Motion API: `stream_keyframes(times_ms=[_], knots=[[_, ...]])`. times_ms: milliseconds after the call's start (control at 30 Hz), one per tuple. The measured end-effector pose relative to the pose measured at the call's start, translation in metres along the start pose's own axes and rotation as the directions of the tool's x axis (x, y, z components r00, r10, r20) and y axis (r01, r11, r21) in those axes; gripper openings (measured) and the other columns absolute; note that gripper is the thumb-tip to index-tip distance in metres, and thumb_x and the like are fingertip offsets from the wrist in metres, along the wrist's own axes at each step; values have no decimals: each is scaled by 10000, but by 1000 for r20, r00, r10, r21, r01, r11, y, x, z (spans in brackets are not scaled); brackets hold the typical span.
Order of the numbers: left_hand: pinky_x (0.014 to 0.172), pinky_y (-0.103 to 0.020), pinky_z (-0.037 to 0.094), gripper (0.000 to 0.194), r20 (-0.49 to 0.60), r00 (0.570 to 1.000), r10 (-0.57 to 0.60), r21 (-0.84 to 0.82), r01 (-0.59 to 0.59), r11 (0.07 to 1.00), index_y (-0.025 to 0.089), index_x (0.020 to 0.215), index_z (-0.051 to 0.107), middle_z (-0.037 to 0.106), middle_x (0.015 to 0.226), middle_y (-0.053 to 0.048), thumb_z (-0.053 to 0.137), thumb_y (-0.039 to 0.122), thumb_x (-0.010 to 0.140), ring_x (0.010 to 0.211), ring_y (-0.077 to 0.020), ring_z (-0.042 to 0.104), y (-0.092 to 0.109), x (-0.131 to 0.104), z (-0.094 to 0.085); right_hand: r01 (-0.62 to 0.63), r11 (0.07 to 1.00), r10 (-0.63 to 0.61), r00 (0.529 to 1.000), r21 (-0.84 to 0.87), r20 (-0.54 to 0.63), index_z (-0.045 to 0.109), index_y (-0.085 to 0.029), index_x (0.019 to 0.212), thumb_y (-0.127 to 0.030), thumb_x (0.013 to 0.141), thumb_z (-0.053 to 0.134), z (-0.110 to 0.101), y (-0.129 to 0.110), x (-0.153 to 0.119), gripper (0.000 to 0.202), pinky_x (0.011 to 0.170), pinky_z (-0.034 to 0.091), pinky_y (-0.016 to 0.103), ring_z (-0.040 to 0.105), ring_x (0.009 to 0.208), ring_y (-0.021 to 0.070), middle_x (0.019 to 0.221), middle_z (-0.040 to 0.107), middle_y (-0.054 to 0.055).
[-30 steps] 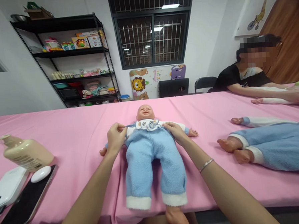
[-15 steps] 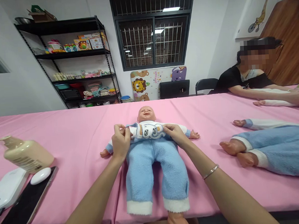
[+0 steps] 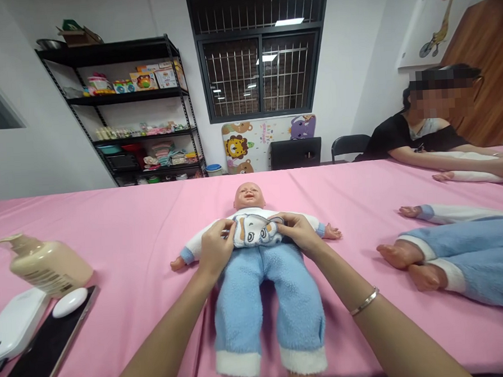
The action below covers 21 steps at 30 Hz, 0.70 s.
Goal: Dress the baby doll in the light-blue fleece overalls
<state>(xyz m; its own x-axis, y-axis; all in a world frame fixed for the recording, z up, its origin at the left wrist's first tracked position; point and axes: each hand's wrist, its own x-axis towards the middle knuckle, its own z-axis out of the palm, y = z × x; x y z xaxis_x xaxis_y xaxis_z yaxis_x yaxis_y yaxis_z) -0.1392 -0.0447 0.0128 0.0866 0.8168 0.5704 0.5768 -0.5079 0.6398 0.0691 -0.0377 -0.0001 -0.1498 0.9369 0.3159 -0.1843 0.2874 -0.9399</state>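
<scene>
A baby doll (image 3: 249, 195) lies face up on the pink-covered table, its feet toward me. It wears fluffy blue trousers (image 3: 241, 307) with white cuffs and a white top (image 3: 256, 230) with an animal face on the front. My left hand (image 3: 217, 244) pinches the top's edge at the doll's waist, left of the animal face. On the other side, my right hand (image 3: 298, 231) has its fingers closed on the cloth near the animal's eye. The gathered cloth hides part of the trousers' waistband.
At left are a pump bottle (image 3: 53, 263), a white device (image 3: 16, 322), a phone (image 3: 45, 351) and a white oval case (image 3: 70, 303). A second doll's legs (image 3: 469, 250) lie at right. Beyond, a person (image 3: 429, 128) handles another doll. Shelves (image 3: 124, 96) stand at the back.
Both hands have moved a little toward each other across the doll's belly, the left one more. The top's front now hangs lower over the trousers' waist. The view has shifted slightly.
</scene>
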Motion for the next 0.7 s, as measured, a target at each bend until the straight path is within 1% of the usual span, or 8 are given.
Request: stream_keyframes(times_ms=[100, 200, 267, 333, 400, 467, 600, 700], knots=[[788, -336, 482, 161, 225, 973, 50, 77, -69, 995, 156, 765, 582, 633, 818, -71, 422, 171, 781, 822, -201, 591, -1, 1, 1, -10, 1000, 10, 1000, 21, -19, 716, -197, 798, -335, 583, 751, 0, 2, 0, 257, 747, 424, 276, 571, 764, 151, 803, 672, 11], [933, -371, 432, 258, 288, 953, 92, 41, -108, 993, 149, 940, 580, 606, 1026, -115, 371, 147, 789, 1026, -223, 548, -6, 1, 6, -26, 1000, 27, 999, 17, -44, 702, -190, 816, -377, 559, 769, 1, 3, 1, 325, 741, 424, 279, 573, 778, 161, 828, 676, 20], [1063, -416, 318, 340, 226, 973, 49, 30, -57, 998, 136, 1106, 528, 535, 1189, -145, 354, 176, 817, 1211, -242, 439, -10, -1, 10, -33, 999, 32, 997, -13, -73, 686, -186, 803, -441, 576, 752, 0, 5, 2, 347, 702, 417, 273, 559, 731, 153, 785, 663, 13], [1133, -462, 173, 418, 117, 990, -76, 23, 74, 997, 92, 1220, 445, 438, 1309, -184, 366, 205, 825, 1343, -268, 271, -14, -2, 15, -21, 995, 10, 994, -102, -106, 665, -181, 742, -547, 636, 677, -1, 10, 5, 382, 658, 400, 270, 525, 669, 142, 704, 630, 4], [1152, -468, 71, 491, 16, 981, -192, -28, 192, 981, 53, 1270, 386, 349, 1384, -210, 410, 215, 806, 1396, -281, 125, -17, -3, 20, -5, 976, -32, 986, -216, -164, 642, -178, 679, -650, 681, 569, -4, 16, 8, 478, 645, 390, 275, 503, 652, 147, 659, 597, 8], [1159, -442, 48, 525, -38, 963, -266, -87, 262, 961, 51, 1272, 381, 324, 1408, -204, 453, 207, 776, 1404, -275, 87, -18, -4, 23, -33, 967, -33, 968, -253, -250, 603, -183, 631, -707, 668, 529, -9, 21, 11, 531, 639, 396, 281, 497, 646, 154, 635, 567, 10], [1133, -432, 193, 431, -43, 929, -367, -139, 358, 923, 99, 1163, 468, 473, 1289, -173, 494, 213, 748, 1311, -280, 334, -19, -3, 28, -170, 984, 140, 916, -47, -377, 493, -209, 626, -664, 582, 656, -23, 20, 16, 485, 560, 405, 265, 492, 577, 142, 592, 516, -17], [1038, -424, 346, 303, 22, 940, -342, -178, 340, 923, 129, 1041, 512, 595, 1081, -131, 494, 226, 755, 1112, -255, 525, -21, -4, 30, -278, 955, 296, 905, 102, -306, 503, -212, 709, -617, 606, 672, -35, 12, 17, 451, 510, 397, 259, 513, 549, 146, 605, 549, -10]])
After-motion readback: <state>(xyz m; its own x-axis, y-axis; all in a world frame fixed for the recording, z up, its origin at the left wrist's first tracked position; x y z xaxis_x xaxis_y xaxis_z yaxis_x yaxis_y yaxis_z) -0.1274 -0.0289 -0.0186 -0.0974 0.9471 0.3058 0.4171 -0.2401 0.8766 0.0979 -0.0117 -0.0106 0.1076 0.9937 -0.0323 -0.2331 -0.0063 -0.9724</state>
